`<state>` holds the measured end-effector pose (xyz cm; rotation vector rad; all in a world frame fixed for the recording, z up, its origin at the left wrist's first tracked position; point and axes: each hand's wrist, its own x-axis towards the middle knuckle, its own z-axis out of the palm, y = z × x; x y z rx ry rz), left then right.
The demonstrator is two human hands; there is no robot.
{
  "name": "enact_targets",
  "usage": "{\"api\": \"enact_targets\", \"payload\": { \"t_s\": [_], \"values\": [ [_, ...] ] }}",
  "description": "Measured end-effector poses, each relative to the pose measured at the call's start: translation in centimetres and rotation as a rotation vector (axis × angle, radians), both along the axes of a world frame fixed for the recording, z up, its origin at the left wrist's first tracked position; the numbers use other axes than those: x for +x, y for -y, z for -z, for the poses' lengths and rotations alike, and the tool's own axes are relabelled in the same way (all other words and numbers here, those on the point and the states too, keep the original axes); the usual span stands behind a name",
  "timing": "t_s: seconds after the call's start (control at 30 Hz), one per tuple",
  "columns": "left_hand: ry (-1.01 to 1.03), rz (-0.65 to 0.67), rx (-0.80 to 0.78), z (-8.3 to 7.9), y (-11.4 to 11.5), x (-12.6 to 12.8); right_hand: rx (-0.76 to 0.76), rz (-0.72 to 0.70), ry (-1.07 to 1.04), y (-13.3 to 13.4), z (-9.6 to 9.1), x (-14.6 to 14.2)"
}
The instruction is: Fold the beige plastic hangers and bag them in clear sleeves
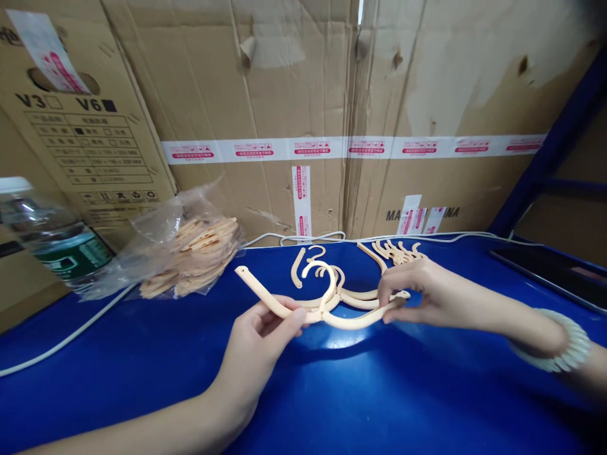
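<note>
A beige folding clothes hanger is held above the blue table, its hook curling upward from the middle joint. My left hand pinches its left arm close to the joint, and that arm's holed end sticks out up and left. Near the tip of the right arm, my right hand grips it between thumb and fingers. Just behind lie more assembled hangers, partly covered by the held one. A loose hanger arm and a loose hook rest farther back.
A clear plastic bag full of beige hanger arms lies at left beside a water bottle. Several loose hooks are piled behind my right hand. A dark phone-like slab sits at right. A white cable runs along the table; cardboard stands behind.
</note>
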<state>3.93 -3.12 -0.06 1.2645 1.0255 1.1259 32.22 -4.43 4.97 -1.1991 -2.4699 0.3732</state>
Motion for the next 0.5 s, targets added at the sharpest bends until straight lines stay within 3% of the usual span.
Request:
{"api": "enact_targets", "payload": {
  "t_s": [0.17, 0.23, 0.3, 0.43, 0.5],
  "values": [
    [-0.035, -0.235, 0.326, 0.1, -0.8, -0.9, -0.059, -0.026, 0.179, -0.3, 0.1, 0.9],
    [-0.096, -0.251, 0.493, -0.1, -0.7, -1.2, -0.107, -0.004, 0.231, -0.4, 0.1, 1.4],
    [-0.235, -0.155, 0.670, -0.2, -0.2, -1.3, -0.164, 0.034, 0.264, -0.3, 0.1, 1.8],
    [-0.499, 0.253, 0.953, 0.0, 1.2, -0.9, -0.205, 0.074, 0.293, -0.2, 0.1, 1.9],
    [-0.565, 0.393, 1.056, 0.4, 1.6, -0.7, -0.202, 0.097, 0.314, -0.1, 0.0, 1.6]
  ]
}}
